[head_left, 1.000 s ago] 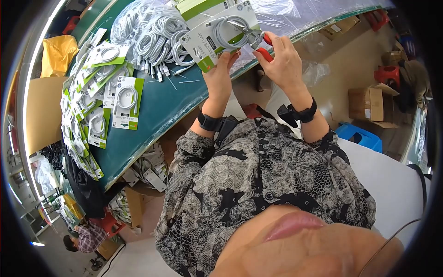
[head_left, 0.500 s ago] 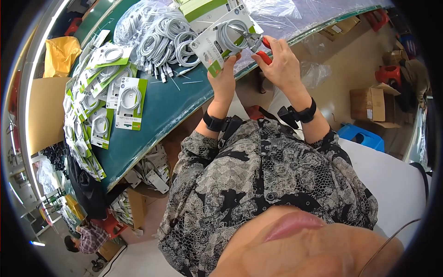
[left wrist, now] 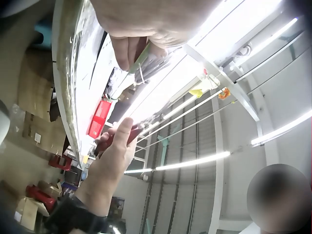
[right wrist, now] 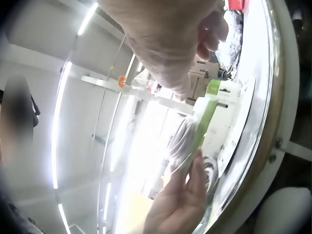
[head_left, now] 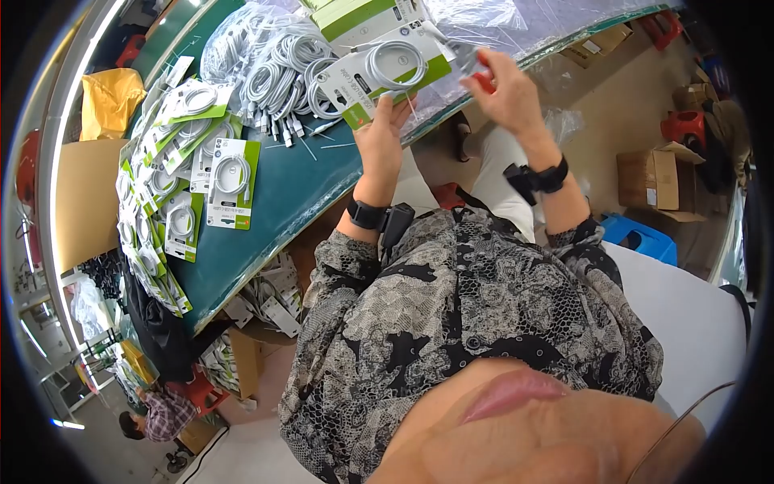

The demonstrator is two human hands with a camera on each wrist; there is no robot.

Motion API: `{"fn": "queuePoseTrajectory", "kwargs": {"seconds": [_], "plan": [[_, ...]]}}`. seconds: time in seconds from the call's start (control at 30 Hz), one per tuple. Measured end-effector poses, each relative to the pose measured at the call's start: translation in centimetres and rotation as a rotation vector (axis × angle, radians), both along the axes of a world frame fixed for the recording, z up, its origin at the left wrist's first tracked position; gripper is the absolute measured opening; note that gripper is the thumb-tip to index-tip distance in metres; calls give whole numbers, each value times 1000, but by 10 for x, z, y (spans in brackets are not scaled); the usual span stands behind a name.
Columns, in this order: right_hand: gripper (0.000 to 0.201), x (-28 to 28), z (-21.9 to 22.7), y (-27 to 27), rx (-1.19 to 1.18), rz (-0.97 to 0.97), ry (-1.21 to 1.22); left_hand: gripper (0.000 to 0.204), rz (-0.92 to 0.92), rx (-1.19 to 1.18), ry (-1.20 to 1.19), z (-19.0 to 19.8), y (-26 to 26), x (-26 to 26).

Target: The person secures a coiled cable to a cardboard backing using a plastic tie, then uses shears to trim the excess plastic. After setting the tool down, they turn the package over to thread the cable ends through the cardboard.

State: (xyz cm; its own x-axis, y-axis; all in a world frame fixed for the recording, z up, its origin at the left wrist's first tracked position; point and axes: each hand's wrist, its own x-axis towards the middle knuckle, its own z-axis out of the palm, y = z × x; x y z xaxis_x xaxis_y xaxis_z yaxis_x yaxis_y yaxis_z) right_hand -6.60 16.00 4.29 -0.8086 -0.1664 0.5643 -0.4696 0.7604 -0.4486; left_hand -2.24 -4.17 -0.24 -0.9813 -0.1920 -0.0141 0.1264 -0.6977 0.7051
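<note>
My left hand [head_left: 380, 143] pinches the lower edge of a white and green retail card [head_left: 351, 79] marked USB-C cable. A coiled white USB cable [head_left: 396, 64] lies against the card's face; in the right wrist view the coil [right wrist: 181, 139] stands out from it. In my right hand [head_left: 512, 98] is a pair of red-handled pliers [head_left: 484, 73], their grey head blurred just right of the card. The left wrist view shows the right hand [left wrist: 114, 156] gripping the red handles from further off.
Loose coiled cables [head_left: 278, 73] in clear plastic lie left of the card on the green table [head_left: 278, 194]. Beyond them is a stack of cards [head_left: 355, 18]. Carded cables [head_left: 181, 145] pile up at the left. A cardboard box [head_left: 645, 181] and blue stool [head_left: 641, 240] stand right.
The pliers were at the cable coil on the card; my right hand has drawn them away to the right. My left hand has tilted the card flatter, still holding it.
</note>
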Motion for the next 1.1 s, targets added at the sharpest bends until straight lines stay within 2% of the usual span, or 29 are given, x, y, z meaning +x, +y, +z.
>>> {"fn": "queuePoseTrajectory", "kwargs": {"seconds": [0.07, 0.13, 0.2, 0.23, 0.27, 0.33, 0.43, 0.6, 0.7, 0.73, 0.8, 0.87, 0.93, 1.0, 1.1], "plan": [[47, -32, -1, 29, -76, -97, -1, 30, -31, -20, 0, 1, -8, 0], [33, -96, -18, 74, 105, -292, 169, 30, -95, -47, 4, 2, -11, 2], [48, -120, 12, 84, 34, -465, -253, 30, -110, -38, -8, 5, -12, 3], [48, -138, 5, 107, 35, -459, -255, 29, -126, -30, -15, 7, -12, 3], [54, -160, -6, 142, -184, -120, -244, 29, -137, -20, -25, 8, -12, 3], [60, -175, -11, 146, -395, 237, -246, 29, -127, -26, -31, 9, -12, 4], [65, -196, -27, 118, 348, -582, -267, 28, -121, -51, -28, 12, -12, 4], [66, -215, -70, 135, 284, -563, -141, 27, -133, -80, -2, 16, -14, 5], [52, -190, -37, 114, 273, -487, 153, 27, -144, -65, -8, 15, -13, 2], [52, -180, -23, 105, 272, -489, 151, 27, -145, -76, -4, 14, -13, 1], [34, -149, 7, 85, -1, 81, 171, 27, -153, -96, 3, 13, -9, 1], [22, -93, 38, 49, -251, 198, -36, 27, -169, -93, 12, 11, -5, 1], [20, -57, 40, 33, -189, 226, -27, 27, -183, -91, 31, 11, -1, 2], [17, -35, 31, 22, -167, 402, 127, 27, -197, -41, 1, 12, 3, 3], [12, -5, 21, 5, -304, 361, 120, 28, -196, 49, -52, 15, 3, 7]]}}
